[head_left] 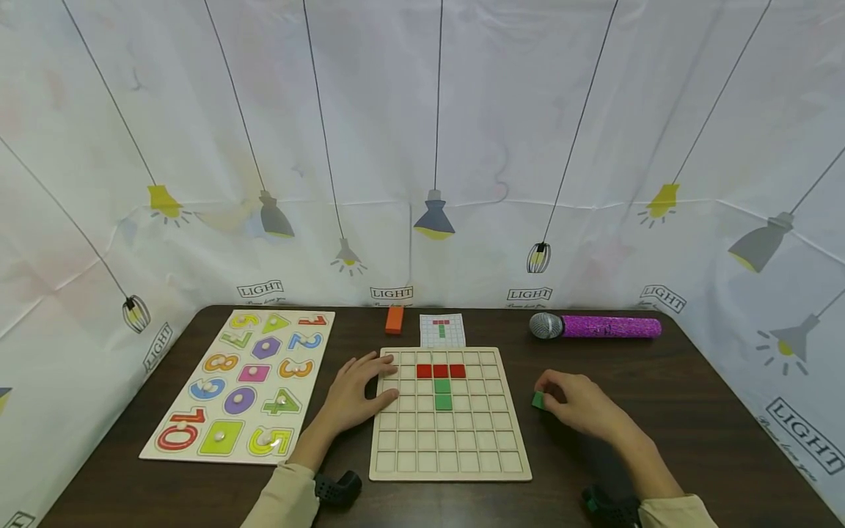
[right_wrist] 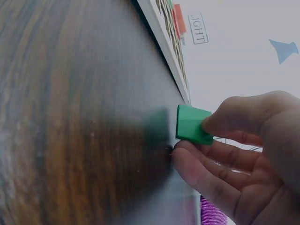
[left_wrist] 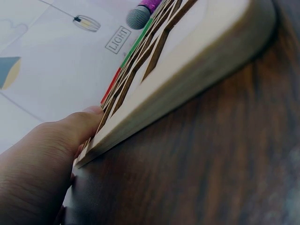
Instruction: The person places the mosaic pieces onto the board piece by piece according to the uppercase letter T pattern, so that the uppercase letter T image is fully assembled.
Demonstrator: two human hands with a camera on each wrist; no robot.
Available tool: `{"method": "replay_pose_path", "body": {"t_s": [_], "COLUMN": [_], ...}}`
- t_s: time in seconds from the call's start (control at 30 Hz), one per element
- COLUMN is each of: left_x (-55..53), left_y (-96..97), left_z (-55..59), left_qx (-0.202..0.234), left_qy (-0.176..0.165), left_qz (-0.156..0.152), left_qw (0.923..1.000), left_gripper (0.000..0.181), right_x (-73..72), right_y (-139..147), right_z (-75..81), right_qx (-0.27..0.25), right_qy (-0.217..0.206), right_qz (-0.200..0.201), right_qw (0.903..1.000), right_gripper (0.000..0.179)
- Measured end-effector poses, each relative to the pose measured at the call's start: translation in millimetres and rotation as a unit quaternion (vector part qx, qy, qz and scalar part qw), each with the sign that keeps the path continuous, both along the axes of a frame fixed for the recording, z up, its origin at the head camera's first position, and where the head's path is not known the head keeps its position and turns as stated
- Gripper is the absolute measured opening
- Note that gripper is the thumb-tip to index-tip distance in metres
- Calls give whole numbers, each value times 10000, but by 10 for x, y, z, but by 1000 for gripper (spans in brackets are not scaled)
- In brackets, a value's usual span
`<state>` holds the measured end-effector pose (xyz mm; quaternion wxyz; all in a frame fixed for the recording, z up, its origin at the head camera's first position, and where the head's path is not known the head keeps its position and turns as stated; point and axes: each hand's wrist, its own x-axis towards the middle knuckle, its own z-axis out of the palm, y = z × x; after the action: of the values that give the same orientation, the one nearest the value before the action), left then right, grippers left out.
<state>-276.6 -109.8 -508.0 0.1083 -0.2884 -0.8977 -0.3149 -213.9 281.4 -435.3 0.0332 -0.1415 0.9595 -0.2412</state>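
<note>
A pale wooden grid board (head_left: 408, 441) lies on the dark table. In its upper rows sit a row of red tiles (head_left: 440, 371) and, under the middle one, two green tiles (head_left: 443, 402). My left hand (head_left: 353, 392) rests on the board's left edge with its fingers spread; the left wrist view shows the thumb (left_wrist: 82, 123) on the rim. To the right of the board, my right hand (head_left: 581, 402) pinches a green square tile (right_wrist: 193, 124) between thumb and fingers, close over the table.
Above the board lies a small pattern card (head_left: 452, 335) with a red and green T. An orange block (head_left: 394, 320) is beside it. At the back right is a purple microphone (head_left: 610, 327). A number-and-shape puzzle board (head_left: 221, 345) lies on the left.
</note>
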Motion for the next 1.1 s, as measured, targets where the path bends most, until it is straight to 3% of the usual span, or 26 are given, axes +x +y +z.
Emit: {"method": "replay_pose_path", "body": {"t_s": [0.13,0.37,0.57,0.93,1.1], "left_x": [6,12,19,23,15], "left_y": [6,14,9,-4,-1], "left_z": [9,8,8,4,6], "left_qx": [-40,-72,-85,-12,14], "left_qy": [-99,-141,-160,-76,-69], "left_qz": [18,33,38,31,11], "left_qw": [9999,9999,9998,10000,10000], "left_gripper": [45,45,46,45,45], "right_x": [-15,-40,-71,-111,-109], "right_y": [-12,-79,-172,-300,-370], "right_z": [-55,-150,-160,-168,-151], "right_qx": [-191,-626,-1201,-1254,-1259], "right_qy": [146,874,752,512,374], "right_qz": [-19,-73,103,327,421], "right_qw": [9997,9942,9899,9902,9904], "right_gripper": [8,6,18,26,17]}}
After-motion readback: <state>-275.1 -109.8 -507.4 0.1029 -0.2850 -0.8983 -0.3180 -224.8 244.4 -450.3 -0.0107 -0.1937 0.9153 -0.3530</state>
